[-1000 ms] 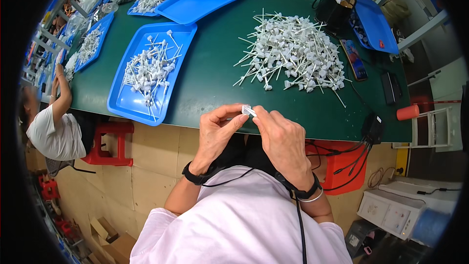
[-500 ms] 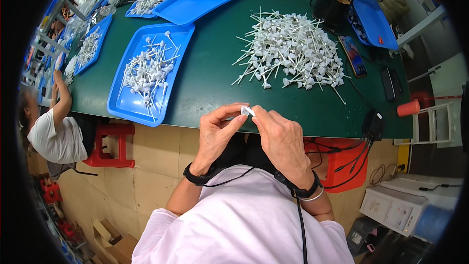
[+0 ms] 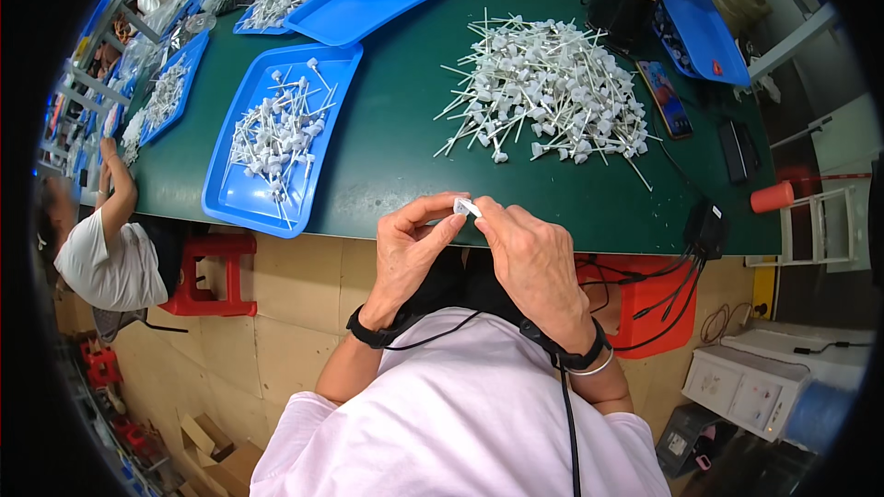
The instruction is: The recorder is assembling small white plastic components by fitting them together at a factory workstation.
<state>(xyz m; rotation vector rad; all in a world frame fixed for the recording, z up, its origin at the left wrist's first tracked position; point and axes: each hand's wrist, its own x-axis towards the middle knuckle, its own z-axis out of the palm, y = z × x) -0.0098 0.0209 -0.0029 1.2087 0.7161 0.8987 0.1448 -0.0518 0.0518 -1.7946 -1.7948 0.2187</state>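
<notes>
Just off the table's front edge, my left hand (image 3: 407, 247) pinches a small white plastic piece with a cup-like head (image 3: 461, 207) between thumb and forefinger. The closed fingers of my right hand (image 3: 536, 260) meet it from the other side, gripping a short white end that sticks out of it. My fingers cover the rest of the piece. Beyond my right hand lies a big heap of white plastic pieces with thin stems (image 3: 552, 92). Ahead of my left hand, a blue tray (image 3: 241, 199) carries a smaller heap of similar stemmed pieces.
Overlapping blue trays (image 3: 368, 11) lie at the far left of the green table (image 3: 396, 120). To the right are a black container (image 3: 626, 5), a phone (image 3: 665, 97) and a black box with cables (image 3: 705, 228). Another person (image 3: 115, 258) sits at left beside a red stool (image 3: 214, 276).
The view has shifted slightly. Both hands keep their hold on the white piece, with hardly any visible movement of the fingers.
</notes>
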